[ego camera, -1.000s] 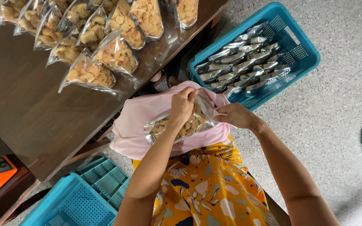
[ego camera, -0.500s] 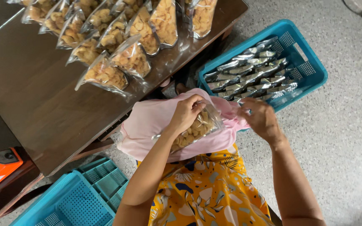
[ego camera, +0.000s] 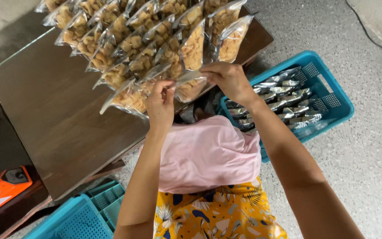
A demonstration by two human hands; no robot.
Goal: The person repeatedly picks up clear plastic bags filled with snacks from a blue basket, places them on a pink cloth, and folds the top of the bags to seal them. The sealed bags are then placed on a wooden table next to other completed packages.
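- A clear bag of snacks [ego camera: 190, 86] is held at the near edge of the brown table [ego camera: 54, 115], touching the front row of filled bags [ego camera: 133, 40] already laid there.
- The left hand [ego camera: 160, 102] is closed on the bag's left top edge, pinched between thumb and fingers.
- The right hand [ego camera: 231, 79] is closed on the right end of the same edge.
- The bag is judged light and soft: thin plastic film that crumples, probably a little slick, with brittle golden pieces inside that could be crushed if squeezed.
- The flat, empty strip along the mouth is judged the best place to take hold, at both corners, as is done here; the filled belly is better left alone.
- The top edge runs roughly left to right, slightly tilted, between the hands; the filled part hangs below it toward the table edge.
- The long axis cannot be told for sure, since the bag is partly hidden by the hands.
- A blue basket [ego camera: 332, 95] of silvery pouches [ego camera: 284, 99] stands on the floor to the right.
- A pink cloth [ego camera: 208, 155] lies on the lap below.
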